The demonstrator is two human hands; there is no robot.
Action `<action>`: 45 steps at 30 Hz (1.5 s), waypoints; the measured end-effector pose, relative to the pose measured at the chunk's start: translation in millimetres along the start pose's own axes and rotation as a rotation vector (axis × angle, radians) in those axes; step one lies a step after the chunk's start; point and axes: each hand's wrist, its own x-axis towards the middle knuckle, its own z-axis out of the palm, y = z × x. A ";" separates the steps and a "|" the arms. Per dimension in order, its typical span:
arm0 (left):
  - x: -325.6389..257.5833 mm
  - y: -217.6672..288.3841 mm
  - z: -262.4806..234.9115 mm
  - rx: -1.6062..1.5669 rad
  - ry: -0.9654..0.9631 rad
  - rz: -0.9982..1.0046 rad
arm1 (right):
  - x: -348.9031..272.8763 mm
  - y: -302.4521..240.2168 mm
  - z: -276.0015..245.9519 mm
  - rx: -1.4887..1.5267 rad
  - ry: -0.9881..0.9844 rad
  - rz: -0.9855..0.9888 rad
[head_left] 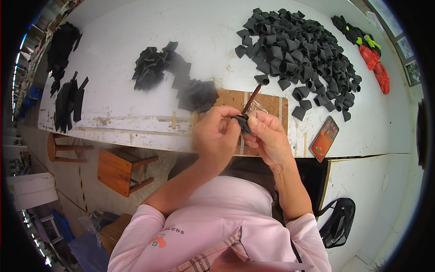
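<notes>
Above the front edge of the white table (208, 50), my two hands meet at a small dark piece of black material (243, 123). My left hand (216, 136) pinches its left side between thumb and fingers. From the other side, my right hand (272, 136) grips it with the thumb on top. A thin brown stick (252, 99) slants up and to the right from between the hands; its lower end is hidden by the fingers. Beneath the hands lies a brown board (280, 113). A blurred fan of flat black pieces (197, 95) lies just beyond my left hand.
A large heap of curled black pieces (294, 50) covers the back right. More flat black pieces (152, 70) and dark strips (70, 102) lie to the left. A phone (324, 138) rests by the front edge. Wooden stools (115, 170) stand below left; a black bag (339, 222) is at lower right.
</notes>
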 end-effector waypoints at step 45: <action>58.9 23.5 -16.6 -0.818 -0.290 -0.008 | 10.9 -52.8 42.8 -1.255 0.232 -0.847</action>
